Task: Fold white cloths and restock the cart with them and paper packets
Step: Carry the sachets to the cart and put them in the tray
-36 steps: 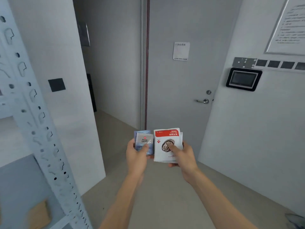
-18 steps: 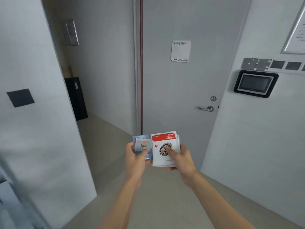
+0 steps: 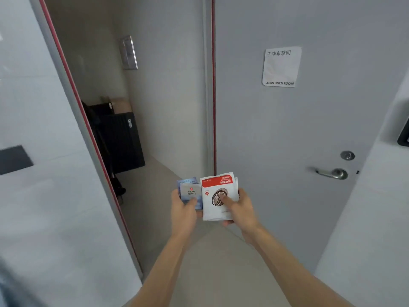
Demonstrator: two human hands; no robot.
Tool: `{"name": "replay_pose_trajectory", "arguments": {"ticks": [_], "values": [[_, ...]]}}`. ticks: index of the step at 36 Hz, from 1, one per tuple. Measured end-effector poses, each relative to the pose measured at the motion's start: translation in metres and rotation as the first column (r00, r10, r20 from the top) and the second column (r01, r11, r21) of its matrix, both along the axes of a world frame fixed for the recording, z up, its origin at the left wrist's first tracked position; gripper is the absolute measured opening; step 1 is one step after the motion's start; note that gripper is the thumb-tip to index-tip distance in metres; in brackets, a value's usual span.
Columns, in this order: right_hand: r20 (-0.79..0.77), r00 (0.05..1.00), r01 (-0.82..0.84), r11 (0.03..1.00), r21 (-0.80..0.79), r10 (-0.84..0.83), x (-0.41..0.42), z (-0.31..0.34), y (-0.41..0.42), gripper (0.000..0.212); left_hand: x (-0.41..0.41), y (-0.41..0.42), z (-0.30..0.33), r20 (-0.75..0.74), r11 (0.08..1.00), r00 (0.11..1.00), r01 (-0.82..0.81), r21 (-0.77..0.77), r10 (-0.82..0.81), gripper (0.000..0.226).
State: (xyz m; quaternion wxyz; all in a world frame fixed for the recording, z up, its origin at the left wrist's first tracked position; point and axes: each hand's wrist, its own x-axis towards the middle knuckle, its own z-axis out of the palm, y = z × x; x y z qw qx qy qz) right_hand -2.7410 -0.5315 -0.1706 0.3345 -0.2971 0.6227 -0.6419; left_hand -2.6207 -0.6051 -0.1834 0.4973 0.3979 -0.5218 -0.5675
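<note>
I hold the paper packets out in front of me at about waist height, in a narrow passage facing a grey door (image 3: 298, 134) with a "CLEAN LINEN ROOM" sign (image 3: 281, 66); no cart and no cloths are in view. My left hand (image 3: 182, 210) pinches a small stack of blue-grey sachets (image 3: 190, 192), thumb pressed on the top face and fingers curled beneath. My right hand (image 3: 240, 209) clamps a larger stack of white packets with a red band (image 3: 218, 197), thumb flat on the printed front, fingers under the back. The two stacks sit just beside each other, edges touching or nearly so. I judge them light and thin, flat but bendy, with smooth faces that can slide over one another, so a loose stack may fan out or shed its bottom piece. A pinch across the middle of the faces, thumb against fingers, seems the safest hold; gripping only a corner would let them droop and splay. A hard squeeze risks creasing them or crushing what is inside
</note>
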Motion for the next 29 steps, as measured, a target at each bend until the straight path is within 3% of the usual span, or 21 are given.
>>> {"name": "replay_pose_trajectory", "arguments": {"ticks": [12,21,29], "values": [[0.001,0.994,-0.112,0.992,-0.06,0.113,-0.052,0.004,-0.175,0.015,-0.027,-0.163,-0.008,0.027,0.978,0.98,-0.194,-0.079,0.197,0.041],[-0.016,0.989,-0.149,0.987,-0.063,0.148,-0.083,0.006,-0.347,0.02,-0.04,-0.338,-0.004,-0.084,0.978,0.976,-0.204,-0.038,0.2,0.039],[-0.023,0.99,-0.138,0.988,-0.065,0.137,-0.106,0.028,-0.48,0.02,-0.071,-0.473,0.022,-0.097,0.979,0.977,-0.197,-0.051,0.191,0.041]]}}
